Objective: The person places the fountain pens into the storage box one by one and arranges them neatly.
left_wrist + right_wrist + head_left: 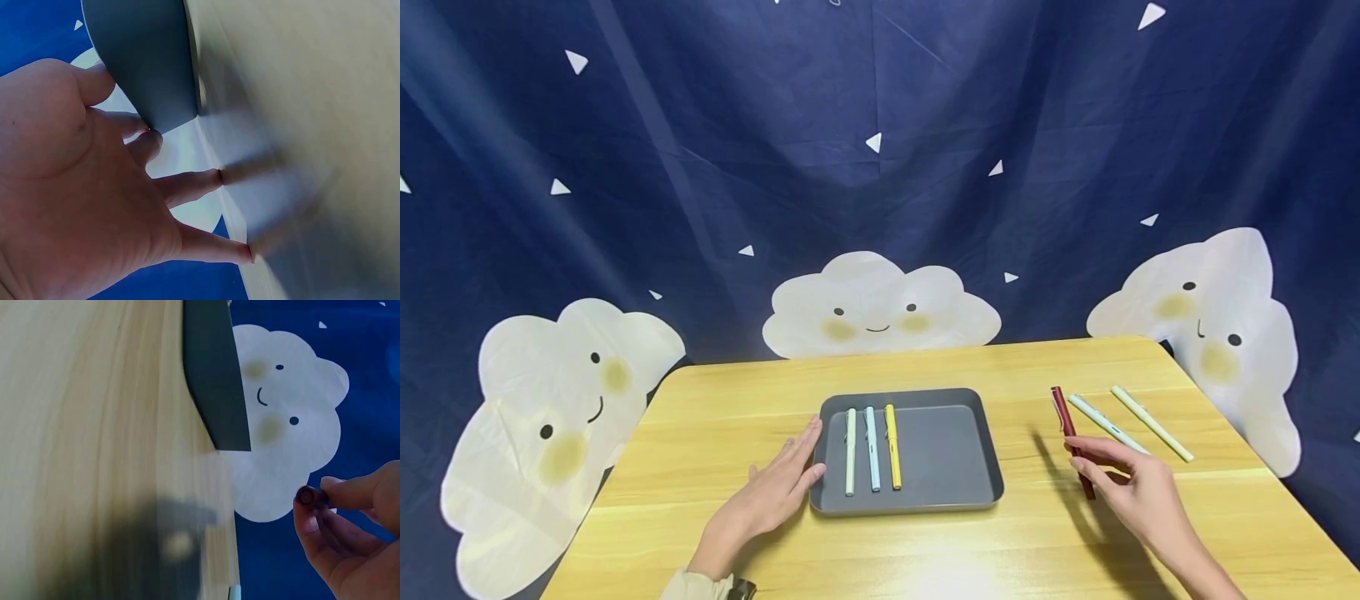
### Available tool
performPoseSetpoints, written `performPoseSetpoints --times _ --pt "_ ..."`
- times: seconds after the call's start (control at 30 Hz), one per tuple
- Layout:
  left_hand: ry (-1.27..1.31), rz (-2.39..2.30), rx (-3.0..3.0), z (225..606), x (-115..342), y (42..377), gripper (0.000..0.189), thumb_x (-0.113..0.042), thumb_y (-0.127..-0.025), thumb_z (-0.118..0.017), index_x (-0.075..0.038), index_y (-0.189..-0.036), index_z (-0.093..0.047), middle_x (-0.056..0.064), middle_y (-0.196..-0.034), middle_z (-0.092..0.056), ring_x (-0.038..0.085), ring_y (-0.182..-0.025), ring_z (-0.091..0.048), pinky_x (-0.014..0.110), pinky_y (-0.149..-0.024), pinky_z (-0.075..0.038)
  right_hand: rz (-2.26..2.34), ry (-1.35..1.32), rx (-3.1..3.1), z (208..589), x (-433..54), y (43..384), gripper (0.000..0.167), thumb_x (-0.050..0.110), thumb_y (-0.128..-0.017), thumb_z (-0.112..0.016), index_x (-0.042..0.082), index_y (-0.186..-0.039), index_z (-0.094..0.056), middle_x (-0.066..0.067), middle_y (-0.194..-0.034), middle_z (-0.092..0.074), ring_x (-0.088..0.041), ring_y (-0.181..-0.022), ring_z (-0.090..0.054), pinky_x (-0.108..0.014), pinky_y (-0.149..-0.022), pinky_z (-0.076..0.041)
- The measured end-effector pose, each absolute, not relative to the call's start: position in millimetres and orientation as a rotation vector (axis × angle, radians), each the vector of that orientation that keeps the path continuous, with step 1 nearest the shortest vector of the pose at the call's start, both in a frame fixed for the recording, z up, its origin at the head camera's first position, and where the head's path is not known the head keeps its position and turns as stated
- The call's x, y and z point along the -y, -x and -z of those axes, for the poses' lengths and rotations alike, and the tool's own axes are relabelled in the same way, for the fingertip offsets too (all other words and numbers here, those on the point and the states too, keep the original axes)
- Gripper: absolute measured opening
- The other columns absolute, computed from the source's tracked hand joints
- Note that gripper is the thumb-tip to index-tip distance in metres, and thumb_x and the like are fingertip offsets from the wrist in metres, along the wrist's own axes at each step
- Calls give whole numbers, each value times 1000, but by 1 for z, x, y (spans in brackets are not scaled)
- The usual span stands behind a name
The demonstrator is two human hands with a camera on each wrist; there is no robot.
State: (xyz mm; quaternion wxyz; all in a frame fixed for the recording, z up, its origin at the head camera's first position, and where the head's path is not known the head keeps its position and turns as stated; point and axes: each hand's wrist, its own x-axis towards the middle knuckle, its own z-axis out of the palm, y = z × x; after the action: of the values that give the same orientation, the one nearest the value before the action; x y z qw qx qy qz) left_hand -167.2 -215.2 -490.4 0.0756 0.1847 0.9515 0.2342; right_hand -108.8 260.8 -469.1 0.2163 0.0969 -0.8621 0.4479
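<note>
In the head view my right hand (pixel 1138 487) pinches a dark red pen (pixel 1063 412) between thumb and fingers, to the right of the tray. The right wrist view shows that pen (pixel 306 495) end-on at the fingertips of the right hand (pixel 356 531), raised off the tabletop. My left hand (pixel 775 492) lies with extended fingers against the left side of a dark grey tray (pixel 943 458). Its thumb and fingertips touch the tray wall (pixel 147 62) in the left wrist view, while other fingers reach the table. Inside the tray lie a pale green pen (pixel 850 454), a light blue pen (pixel 872 450) and a yellow pen (pixel 892 450), side by side.
Right of the red pen, another light blue pen (pixel 1105 421) and another pale green pen (pixel 1153 425) lie slanted on the wooden table (pixel 737 392). Behind the table's far edge hangs a dark blue curtain (pixel 820 200) with smiling clouds.
</note>
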Motion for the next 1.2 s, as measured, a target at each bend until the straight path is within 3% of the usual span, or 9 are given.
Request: performPoseSetpoints --times 0.2,0.53,0.77,1.0,1.2 --pt "-538 -697 -2844 490 215 167 66 -44 -111 -38 -23 -167 -10 -5 -172 -6 42 -152 -22 90 -98 -12 -1289 -285 2378 466 -252 114 23 -4 -88 -77 8 -107 -80 -3 -95 -79 -5 -77 -74 -17 -68 -57" --pt "-534 -684 -2850 491 216 168 66 -45 -111 -38 -24 -167 -10 -6 -172 -7 41 -152 -23 90 -99 -12 -1402 -295 2366 465 -242 121 20 -2 -92 -74 5 -110 -77 -14 -100 -78 -5 -85 -74 -21 -71 -59" --pt "-540 -690 -2846 491 215 169 66 -44 -111 -38 -23 -167 -9 -4 -172 -7 41 -152 -23 90 -98 -12 -1396 -345 2361 467 -236 125 16 -4 -92 -74 3 -106 -77 -1 -93 -79 -6 -76 -74 -27 -57 -59" --pt "-536 -688 -2837 491 214 169 66 -44 -111 -38 -23 -167 -9 -6 -172 -5 41 -152 -22 90 -98 -12 -1460 -344 2360 471 -229 128 21 -1 -91 -75 5 -111 -78 3 -99 -78 -7 -84 -74 -29 -63 -60" --pt "-522 -693 -2835 490 215 169 66 -44 -111 -38 -23 -167 -8 -7 -171 -5 41 -153 -21 90 -99 -11 -1502 -405 2322 472 -221 132 23 -4 -89 -77 2 -112 -77 -9 -101 -78 -8 -84 -74 -30 -61 -60"
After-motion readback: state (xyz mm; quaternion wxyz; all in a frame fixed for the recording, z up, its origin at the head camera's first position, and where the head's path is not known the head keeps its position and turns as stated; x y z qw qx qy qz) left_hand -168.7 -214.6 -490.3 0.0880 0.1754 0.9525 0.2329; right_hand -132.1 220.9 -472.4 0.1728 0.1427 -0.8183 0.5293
